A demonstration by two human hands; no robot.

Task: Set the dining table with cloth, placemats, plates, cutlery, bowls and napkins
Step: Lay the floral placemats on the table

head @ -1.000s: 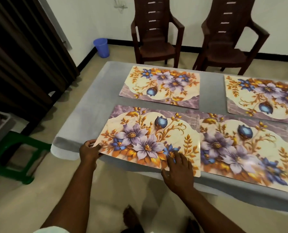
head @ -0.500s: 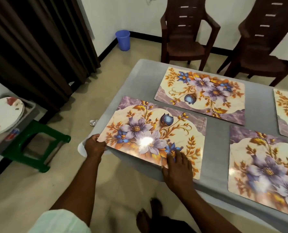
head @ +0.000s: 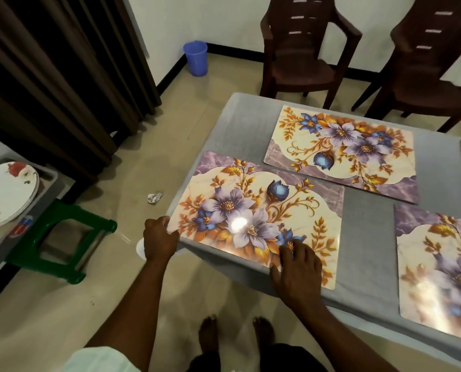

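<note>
The left hand (head: 158, 238) curls its fingers around the near-left corner of the flowered placemat (head: 253, 210), gripping it. The right hand (head: 299, 269) lies flat, fingers (head: 291, 249) straight and spread, pressing the mat's near edge. The mat sits at the near-left corner of the grey-clothed worktop (head: 366, 237), overhanging slightly. Since half a second ago both hands keep their hold, and the mat stays put.

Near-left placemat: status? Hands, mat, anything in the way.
Left hand grips mat corner; right hand flat on near edge. Placemat on grey cloth, overhanging table edge. Nothing on it.
</note>
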